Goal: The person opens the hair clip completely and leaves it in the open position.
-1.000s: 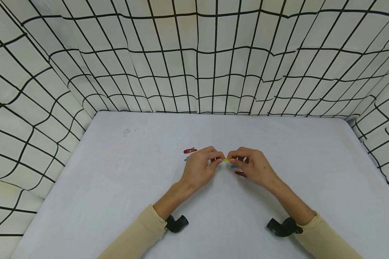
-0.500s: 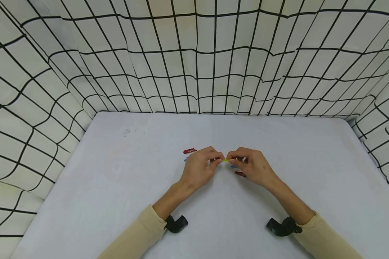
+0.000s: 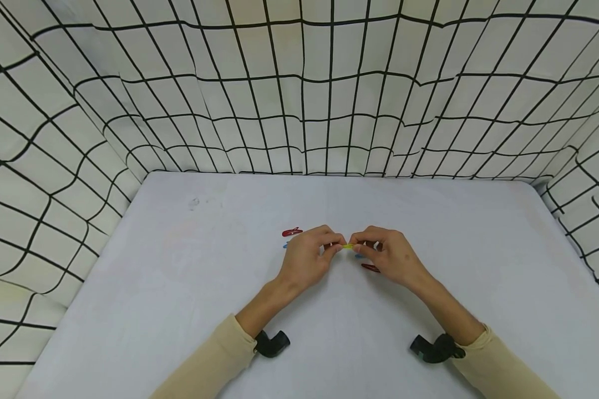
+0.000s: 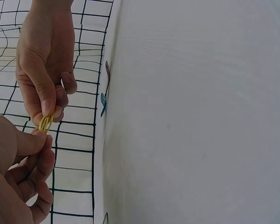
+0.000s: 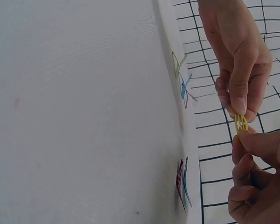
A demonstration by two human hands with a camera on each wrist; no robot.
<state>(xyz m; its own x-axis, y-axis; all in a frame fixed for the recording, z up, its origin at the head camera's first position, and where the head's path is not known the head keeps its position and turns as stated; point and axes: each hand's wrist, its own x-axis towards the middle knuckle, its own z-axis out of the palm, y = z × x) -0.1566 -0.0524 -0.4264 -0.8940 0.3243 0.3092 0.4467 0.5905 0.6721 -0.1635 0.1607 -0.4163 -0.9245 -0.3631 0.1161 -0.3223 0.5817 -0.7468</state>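
A small yellow snap hair clip (image 3: 348, 246) is held up between both hands, over the middle of the table. My left hand (image 3: 306, 257) pinches one end with thumb and fingertips. The other end is pinched by my right hand (image 3: 391, 255), the two sets of fingertips almost meeting. Up close, the yellow clip (image 4: 46, 123) shows slim looped arms in the left wrist view; its ends are hidden under the fingers. Beyond the left hand lies a red hair clip (image 3: 292, 231), with a blue one (image 3: 286, 245) partly covered. By the right hand lie a dark red clip (image 3: 371, 267) and a blue clip (image 3: 360, 256).
In the right wrist view a green clip (image 5: 178, 66) stands out near the blue clip (image 5: 183, 88) on the left hand's side. White cloth covers the table (image 3: 179, 266). Black-gridded white walls (image 3: 319, 94) rise at the back and sides. Each wrist carries a black camera mount (image 3: 273, 344).
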